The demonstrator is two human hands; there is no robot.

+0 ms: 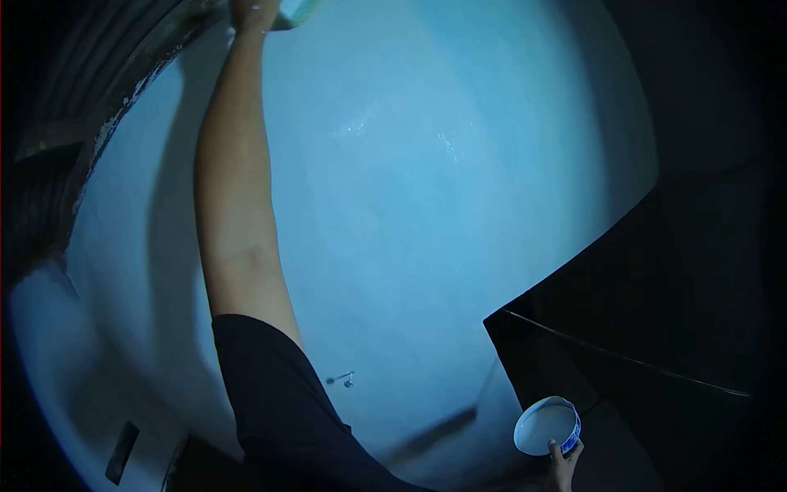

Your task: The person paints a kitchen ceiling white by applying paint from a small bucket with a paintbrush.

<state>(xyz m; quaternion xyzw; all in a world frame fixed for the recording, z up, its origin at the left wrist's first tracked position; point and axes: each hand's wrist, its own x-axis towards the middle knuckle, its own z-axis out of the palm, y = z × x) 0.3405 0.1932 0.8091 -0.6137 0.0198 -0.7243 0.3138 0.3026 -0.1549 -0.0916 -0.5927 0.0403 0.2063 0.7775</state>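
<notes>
My left arm stretches up across a pale wall (393,246), and my left hand (252,18) is at the top edge of the view, partly cut off. Beside its fingers shows a pale object (293,12) with a greenish-yellow edge; I cannot tell what it is. Low on the right, my right hand (564,466) grips a round white bowl (543,430) with a blue pattern on its outer side. The thumb lies over the bowl's rim while the fingers wrap its outside. The bowl is tilted so that its pale inside faces me.
Wet-looking glints show on the wall's upper middle. A small metal hook (349,380) sticks out below. Dark corrugated sheeting (90,57) runs along the upper left, past the wall's rough edge. A dark slot (122,453) is at lower left. A thin line (631,355) crosses the dark right side.
</notes>
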